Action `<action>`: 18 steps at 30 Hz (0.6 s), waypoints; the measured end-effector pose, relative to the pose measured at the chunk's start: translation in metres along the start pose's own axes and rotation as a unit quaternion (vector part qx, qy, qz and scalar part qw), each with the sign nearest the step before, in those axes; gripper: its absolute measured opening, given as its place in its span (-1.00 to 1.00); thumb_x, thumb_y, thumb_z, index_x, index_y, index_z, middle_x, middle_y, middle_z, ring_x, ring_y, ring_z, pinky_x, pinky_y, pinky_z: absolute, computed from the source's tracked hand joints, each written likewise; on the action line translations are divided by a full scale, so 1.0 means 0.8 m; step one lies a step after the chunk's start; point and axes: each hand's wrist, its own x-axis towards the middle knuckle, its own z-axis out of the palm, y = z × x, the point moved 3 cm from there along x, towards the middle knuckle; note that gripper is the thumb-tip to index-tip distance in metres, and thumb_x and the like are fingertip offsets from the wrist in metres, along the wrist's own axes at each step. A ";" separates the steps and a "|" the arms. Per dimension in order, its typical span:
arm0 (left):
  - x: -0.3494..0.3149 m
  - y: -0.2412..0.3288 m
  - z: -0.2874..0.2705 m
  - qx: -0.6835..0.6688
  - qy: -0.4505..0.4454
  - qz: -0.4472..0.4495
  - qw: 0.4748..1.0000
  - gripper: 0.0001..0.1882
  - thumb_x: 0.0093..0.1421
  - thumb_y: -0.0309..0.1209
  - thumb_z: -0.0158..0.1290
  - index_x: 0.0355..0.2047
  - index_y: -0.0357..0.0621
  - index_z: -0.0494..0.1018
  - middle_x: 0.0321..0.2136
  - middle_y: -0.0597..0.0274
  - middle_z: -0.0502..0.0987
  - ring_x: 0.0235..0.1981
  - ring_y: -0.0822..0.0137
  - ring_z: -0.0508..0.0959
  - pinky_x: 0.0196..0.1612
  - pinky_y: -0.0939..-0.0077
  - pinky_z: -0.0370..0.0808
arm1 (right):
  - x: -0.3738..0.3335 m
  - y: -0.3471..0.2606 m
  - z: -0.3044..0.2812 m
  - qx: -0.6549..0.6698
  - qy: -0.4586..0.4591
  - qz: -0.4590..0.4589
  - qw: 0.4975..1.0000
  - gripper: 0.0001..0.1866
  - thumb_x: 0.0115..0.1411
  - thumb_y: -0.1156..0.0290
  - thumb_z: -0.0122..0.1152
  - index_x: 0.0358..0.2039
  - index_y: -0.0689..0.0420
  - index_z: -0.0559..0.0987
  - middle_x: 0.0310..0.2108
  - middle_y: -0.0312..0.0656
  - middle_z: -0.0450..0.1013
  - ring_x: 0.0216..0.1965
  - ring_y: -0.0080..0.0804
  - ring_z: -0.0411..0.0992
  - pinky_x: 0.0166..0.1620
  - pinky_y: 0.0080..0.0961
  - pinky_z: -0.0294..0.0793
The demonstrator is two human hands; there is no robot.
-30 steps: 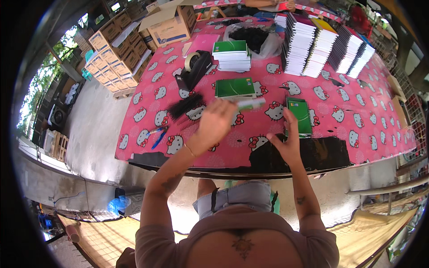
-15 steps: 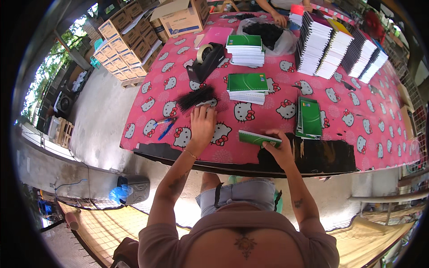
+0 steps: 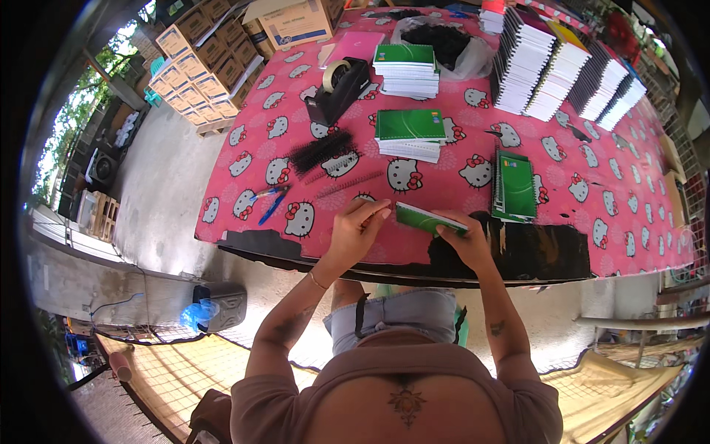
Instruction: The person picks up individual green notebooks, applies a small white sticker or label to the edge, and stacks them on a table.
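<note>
Green was the cover of the notebook point(image 3: 430, 220) that both hands held just below the middle of the frame, over the near edge of the pink patterned table point(image 3: 629, 214). Both forearms came up from the lower edge, bent at the elbows and converging toward the centre. At the notebook's right end, the right hand point(image 3: 464, 243) had its fingers curled shut around the book, gripping it tilted, with the left end higher. Meeting the book's left end, the left hand point(image 3: 356, 229) had its fingers bent and pinched on a thin pale strip point(image 3: 379, 211) at the spine (whether it was a coil or a strip of paper could not be told).

Above the hands, toward the centre, lay two low stacks of green-covered notebooks point(image 3: 409, 135), one behind the other, and a third group of green notebooks point(image 3: 514, 186) lay at centre right, close to the right hand. Along the upper right stood four tall stacks of notebooks point(image 3: 566, 74) with white page edges showing. One black tape dispenser point(image 3: 338, 90) sat at upper centre-left, and a bundle of black binding coils point(image 3: 320, 152) lay below it, with another single coil point(image 3: 349, 183) beside the left hand. Two blue pens point(image 3: 270, 201) lay left of the left hand, near the table's left edge. Beyond the table, at upper left, stood stacked cardboard boxes point(image 3: 200, 59).
</note>
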 end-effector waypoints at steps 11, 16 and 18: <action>0.009 0.021 -0.006 0.044 -0.033 0.067 0.996 -0.69 0.09 -0.58 0.25 -0.13 -0.17 0.53 -0.41 0.16 0.50 -0.39 0.21 0.56 -0.39 0.44 0.50 | -0.003 -0.003 0.000 -0.002 -0.017 0.021 1.000 -0.71 0.25 0.53 0.23 -0.01 0.23 0.58 -0.13 -0.22 0.57 -0.13 -0.55 0.46 -0.01 -0.57 0.41; 0.020 0.003 -0.009 0.101 -0.139 0.108 0.979 -0.70 0.11 -0.46 0.24 -0.12 -0.14 0.53 -0.34 0.13 0.49 -0.37 0.11 0.56 -0.37 0.34 0.49 | -0.003 -0.001 -0.002 -0.023 -0.048 0.033 0.998 -0.71 0.23 0.51 0.25 -0.02 0.21 0.59 -0.15 -0.25 0.57 -0.12 -0.56 0.45 -0.01 -0.58 0.40; 0.023 0.012 -0.005 0.049 -0.138 0.114 0.983 -0.73 0.15 -0.41 0.22 -0.14 -0.14 0.53 -0.33 0.12 0.49 -0.37 0.08 0.55 -0.35 0.29 0.49 | -0.004 -0.001 -0.002 -0.017 -0.048 0.031 0.998 -0.70 0.23 0.51 0.26 -0.01 0.22 0.59 -0.14 -0.25 0.57 -0.10 -0.56 0.45 0.01 -0.58 0.39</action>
